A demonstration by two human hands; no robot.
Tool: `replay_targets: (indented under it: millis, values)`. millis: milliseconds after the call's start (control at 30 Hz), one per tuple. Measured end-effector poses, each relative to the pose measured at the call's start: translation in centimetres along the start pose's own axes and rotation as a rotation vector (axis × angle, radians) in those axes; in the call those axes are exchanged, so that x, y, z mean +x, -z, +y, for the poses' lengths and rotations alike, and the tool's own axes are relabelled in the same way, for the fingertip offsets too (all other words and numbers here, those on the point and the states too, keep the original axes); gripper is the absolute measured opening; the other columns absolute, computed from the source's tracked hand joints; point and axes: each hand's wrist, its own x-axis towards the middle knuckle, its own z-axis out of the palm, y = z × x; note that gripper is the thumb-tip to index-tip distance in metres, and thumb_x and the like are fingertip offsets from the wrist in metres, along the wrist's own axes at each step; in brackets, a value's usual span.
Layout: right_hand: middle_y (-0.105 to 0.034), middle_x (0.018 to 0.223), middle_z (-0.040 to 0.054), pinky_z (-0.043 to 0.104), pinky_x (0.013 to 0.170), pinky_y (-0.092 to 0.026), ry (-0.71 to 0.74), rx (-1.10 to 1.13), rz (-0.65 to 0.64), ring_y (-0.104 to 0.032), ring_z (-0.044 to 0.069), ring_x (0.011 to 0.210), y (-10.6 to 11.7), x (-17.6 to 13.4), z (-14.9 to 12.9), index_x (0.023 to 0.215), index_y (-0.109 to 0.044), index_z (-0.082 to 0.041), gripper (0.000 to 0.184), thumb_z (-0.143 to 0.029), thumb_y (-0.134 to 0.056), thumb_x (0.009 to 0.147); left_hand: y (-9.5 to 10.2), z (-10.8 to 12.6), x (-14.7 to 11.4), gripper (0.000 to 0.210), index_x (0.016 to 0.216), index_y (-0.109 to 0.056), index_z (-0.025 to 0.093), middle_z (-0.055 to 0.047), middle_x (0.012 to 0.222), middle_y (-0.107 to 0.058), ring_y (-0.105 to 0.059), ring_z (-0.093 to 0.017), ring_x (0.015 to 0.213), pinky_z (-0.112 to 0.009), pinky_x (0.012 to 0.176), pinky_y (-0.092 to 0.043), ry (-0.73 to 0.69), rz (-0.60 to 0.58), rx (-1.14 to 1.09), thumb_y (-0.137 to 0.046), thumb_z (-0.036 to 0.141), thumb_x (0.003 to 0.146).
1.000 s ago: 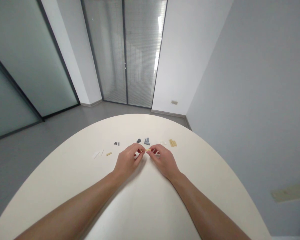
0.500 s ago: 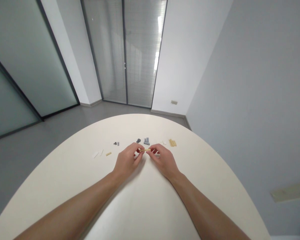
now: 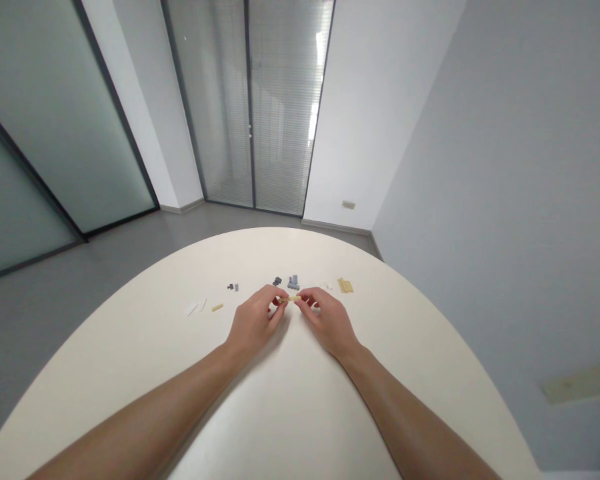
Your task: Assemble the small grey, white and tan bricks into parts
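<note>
A small, narrow tan building-brick piece (image 3: 293, 299) is held between my two hands, just above the table. My left hand (image 3: 257, 316) pinches its left end between thumb and fingers. The fingertips of my right hand (image 3: 329, 319) are closed on its right end. Whether it is one piece or two joined cannot be made out, as the fingertips cover both ends. Just beyond the hands lie grey pieces (image 3: 293, 283) and dark grey pieces (image 3: 277, 281).
On the round white table (image 3: 300, 413), white strips (image 3: 193, 309), a tan piece (image 3: 217, 307) and small dark pieces (image 3: 231, 287) lie to the left. White bits (image 3: 326, 285) and a cluster of tan pieces (image 3: 345, 285) lie to the right. Walls and glass panels stand beyond.
The fingers of my right hand have shifted slightly to the right on the tan piece, and a little more of it shows. The loose pieces have stayed put.
</note>
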Motion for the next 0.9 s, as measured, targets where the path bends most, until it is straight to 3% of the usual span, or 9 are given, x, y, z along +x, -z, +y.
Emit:
replay_targets:
  millis: [267, 900]
  values:
    - [-0.071, 0.094, 0.0021, 0.032, 0.079, -0.05, -0.008, -0.001, 0.006, -0.065, 0.018, 0.083, 0.03, 0.01, 0.0, 0.099, -0.065, -0.024, 0.01, -0.029, -0.056, 0.096, -0.07, -0.28, -0.04, 0.015, 0.102, -0.062, 0.026, 0.001, 0.097, -0.07, -0.064, -0.015, 0.082, -0.028, 0.071, -0.052, 0.039, 0.007, 0.005, -0.052, 0.021, 0.092]
    - [-0.071, 0.09, 0.0024, 0.033, 0.078, -0.051, -0.002, 0.003, 0.021, -0.065, 0.019, 0.081, -0.04, -0.03, 0.16, 0.097, -0.065, -0.024, 0.009, -0.027, -0.058, 0.093, -0.15, -0.41, 0.13, 0.013, 0.1, -0.063, 0.026, 0.001, 0.094, -0.071, -0.066, -0.015, 0.075, -0.029, 0.068, -0.052, 0.088, 0.01, 0.013, -0.052, 0.028, 0.094]
